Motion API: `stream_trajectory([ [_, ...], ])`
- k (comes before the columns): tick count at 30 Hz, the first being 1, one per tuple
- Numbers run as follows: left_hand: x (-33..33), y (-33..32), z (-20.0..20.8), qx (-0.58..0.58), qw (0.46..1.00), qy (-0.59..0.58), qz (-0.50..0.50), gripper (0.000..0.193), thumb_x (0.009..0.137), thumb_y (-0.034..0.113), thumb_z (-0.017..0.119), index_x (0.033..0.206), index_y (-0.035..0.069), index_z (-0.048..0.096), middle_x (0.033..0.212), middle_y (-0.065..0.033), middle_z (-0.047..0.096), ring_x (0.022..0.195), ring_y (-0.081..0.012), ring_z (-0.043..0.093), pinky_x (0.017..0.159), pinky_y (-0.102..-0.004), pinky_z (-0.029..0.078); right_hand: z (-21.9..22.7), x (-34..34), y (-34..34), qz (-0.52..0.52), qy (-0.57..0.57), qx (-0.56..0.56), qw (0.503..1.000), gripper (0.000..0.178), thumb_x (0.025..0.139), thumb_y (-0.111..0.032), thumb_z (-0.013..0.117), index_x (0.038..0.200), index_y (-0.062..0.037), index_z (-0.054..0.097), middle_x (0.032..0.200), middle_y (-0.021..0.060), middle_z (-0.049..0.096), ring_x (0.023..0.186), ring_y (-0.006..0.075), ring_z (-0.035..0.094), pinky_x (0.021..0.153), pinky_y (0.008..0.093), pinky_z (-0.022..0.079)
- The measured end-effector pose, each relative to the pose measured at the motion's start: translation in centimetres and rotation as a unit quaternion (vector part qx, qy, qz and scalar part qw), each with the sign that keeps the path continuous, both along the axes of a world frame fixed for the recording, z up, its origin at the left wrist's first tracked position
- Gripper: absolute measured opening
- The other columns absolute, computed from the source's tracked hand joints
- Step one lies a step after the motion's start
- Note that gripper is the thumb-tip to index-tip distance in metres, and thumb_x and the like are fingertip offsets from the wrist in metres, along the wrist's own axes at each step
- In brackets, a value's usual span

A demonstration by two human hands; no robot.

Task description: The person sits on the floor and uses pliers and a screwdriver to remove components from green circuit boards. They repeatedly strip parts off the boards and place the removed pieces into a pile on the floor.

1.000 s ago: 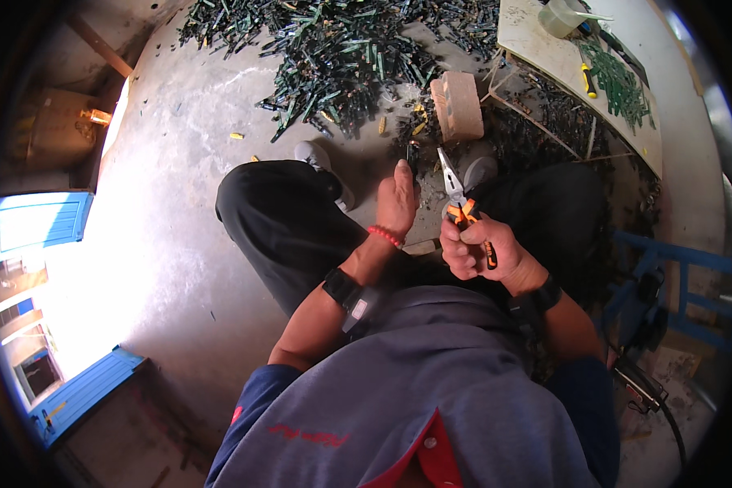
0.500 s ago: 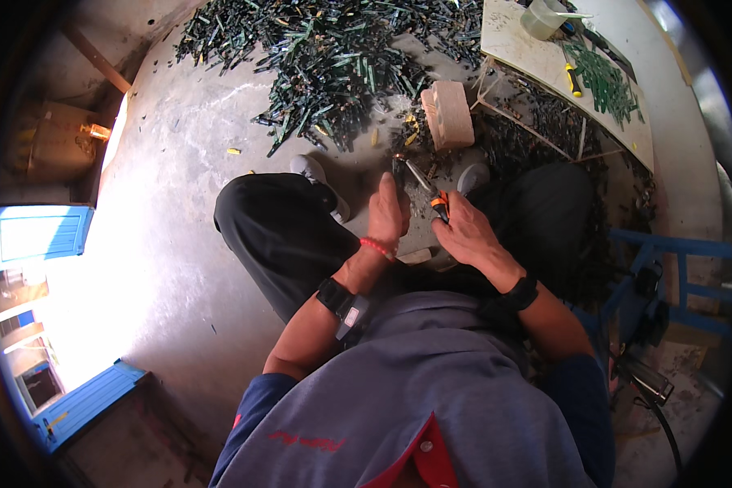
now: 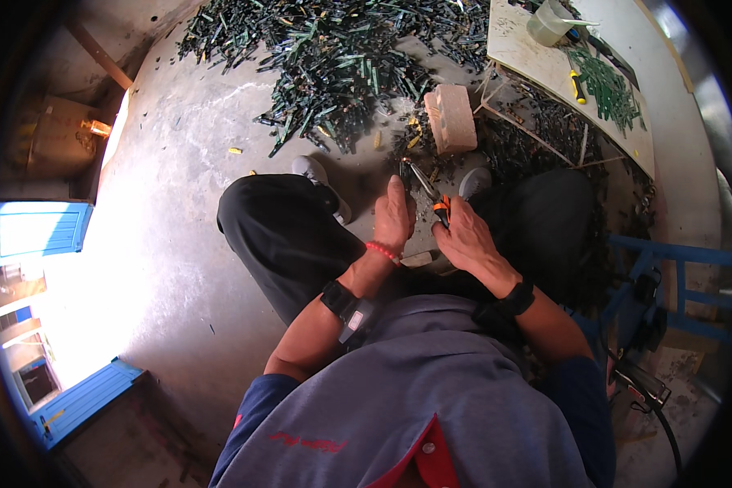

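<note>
Just short of the brick [image 3: 451, 119], the left hand [image 3: 392, 215] is holding a small dark piece [image 3: 406, 175], thumb and fingers pinched together on it. The right hand [image 3: 473, 241] is clasping orange-handled pliers [image 3: 442, 209], its fingers closed around the grips; whether the tips, on the brick side, are biting the piece, I cannot tell. A loose bite could be letting them skid into the left thumb; squeezing too hard could be cracking the piece.

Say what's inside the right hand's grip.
Pliers: the metal nose and part of the orange-and-black handles show beyond the right hand. The rest of the handles is covered by the back of the hand and the fingers.
</note>
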State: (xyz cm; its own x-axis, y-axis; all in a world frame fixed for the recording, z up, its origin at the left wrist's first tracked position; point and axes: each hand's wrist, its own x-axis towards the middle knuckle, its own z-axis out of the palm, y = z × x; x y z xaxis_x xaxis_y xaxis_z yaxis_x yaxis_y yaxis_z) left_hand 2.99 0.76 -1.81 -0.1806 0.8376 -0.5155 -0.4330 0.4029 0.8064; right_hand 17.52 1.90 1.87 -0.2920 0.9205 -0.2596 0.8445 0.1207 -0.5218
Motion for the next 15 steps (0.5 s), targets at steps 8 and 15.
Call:
stream_trajectory([
  [8, 0.8, 0.1, -1.6, 0.078, 0.991, 0.105, 0.014, 0.064, 0.100, 0.058, 0.034, 0.058, 0.011, 0.041, 0.048, 0.0034, 0.038, 0.041, -0.0089, 0.033, 0.039, -0.0294, 0.025, -0.5, -0.4, -0.1, -0.005, 0.040, -0.059, 0.997, 0.033, 0.084, -0.023, 0.057, 0.097, 0.0058, 0.047, 0.095, 0.0277, 0.059, 0.090, 0.0452, 0.059, 0.079, 0.0482, 0.048],
  [15, 0.7, 0.0, -2.1, 0.062, 0.959, 0.274, -0.033, 0.065, 0.105, 0.044, 0.027, 0.070, -0.005, 0.049, 0.056, -0.0201, 0.046, 0.052, -0.0355, 0.041, 0.056, -0.0473, 0.037, -2.1, -0.6, -0.5, -0.029, 0.189, -0.172, 0.966, 0.027, 0.083, -0.016, 0.054, 0.100, 0.0034, 0.048, 0.079, 0.0141, 0.055, 0.071, 0.0266, 0.055, 0.064, 0.0386, 0.044],
])
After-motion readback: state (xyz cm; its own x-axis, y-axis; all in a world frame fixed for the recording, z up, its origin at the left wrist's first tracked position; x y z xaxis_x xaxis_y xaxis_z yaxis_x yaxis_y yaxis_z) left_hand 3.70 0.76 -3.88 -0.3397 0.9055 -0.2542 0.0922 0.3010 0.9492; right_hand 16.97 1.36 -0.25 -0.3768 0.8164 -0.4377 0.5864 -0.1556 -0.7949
